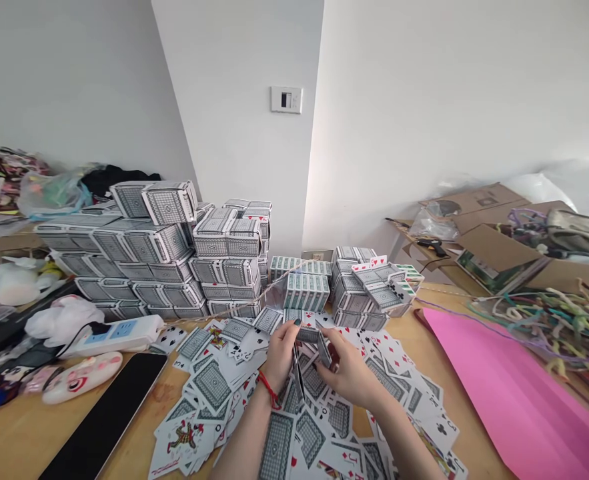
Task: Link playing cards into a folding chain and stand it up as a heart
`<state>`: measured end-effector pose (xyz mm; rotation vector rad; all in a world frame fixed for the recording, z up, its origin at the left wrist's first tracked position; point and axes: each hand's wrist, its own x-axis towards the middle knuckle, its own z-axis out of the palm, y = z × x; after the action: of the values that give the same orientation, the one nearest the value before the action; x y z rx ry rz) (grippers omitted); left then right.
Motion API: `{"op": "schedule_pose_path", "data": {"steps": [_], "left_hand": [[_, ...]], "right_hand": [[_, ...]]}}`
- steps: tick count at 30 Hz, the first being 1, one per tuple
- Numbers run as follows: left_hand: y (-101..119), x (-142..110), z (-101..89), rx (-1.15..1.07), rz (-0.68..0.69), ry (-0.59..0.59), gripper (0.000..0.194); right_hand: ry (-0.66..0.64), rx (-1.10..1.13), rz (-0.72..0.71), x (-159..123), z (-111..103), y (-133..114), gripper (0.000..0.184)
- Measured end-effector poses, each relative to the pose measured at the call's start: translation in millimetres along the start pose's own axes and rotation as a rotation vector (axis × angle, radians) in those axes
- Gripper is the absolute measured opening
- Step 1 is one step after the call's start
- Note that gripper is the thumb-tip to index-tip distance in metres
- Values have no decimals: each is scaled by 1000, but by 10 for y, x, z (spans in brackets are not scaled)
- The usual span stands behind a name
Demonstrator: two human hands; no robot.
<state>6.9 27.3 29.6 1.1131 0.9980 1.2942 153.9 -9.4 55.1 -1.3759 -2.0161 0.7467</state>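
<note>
Above a heap of loose playing cards (211,383), my two hands work close together. My left hand (281,357), with a red cord at the wrist, is closed on a few playing cards (299,377) seen nearly edge-on. Facing it, my right hand (344,367) grips a tilted playing card (324,349) between thumb and fingers; whether it is one card or more, I cannot tell. Another patterned card back (308,335) spans the gap at my fingertips. Which hand supports that one is unclear. A joker (184,437) lies face up at the heap's front left.
Stacked blocks of cards (159,243) rise at the back left, with a smaller stack (357,287) and green-patterned packs (307,291) at the back. A phone (107,413), a power strip (119,335) and plush toys lie left. Pink paper (514,387) and tangled cords (549,327) are right.
</note>
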Motion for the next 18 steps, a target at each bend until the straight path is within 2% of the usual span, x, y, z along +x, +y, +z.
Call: {"op": "schedule_pose_path", "data": {"steps": [7,12,18], "left_hand": [[33,-31,28,90,-19,-68,24],[75,-56,39,130,-16,-63,26],[45,-62,20,27,-51,-127,27]], "right_hand": [[49,-19,12,-2,53,49,26],[79,-48,-7,0,69,85,28],[101,-9,-9,19,56,114,27]]}}
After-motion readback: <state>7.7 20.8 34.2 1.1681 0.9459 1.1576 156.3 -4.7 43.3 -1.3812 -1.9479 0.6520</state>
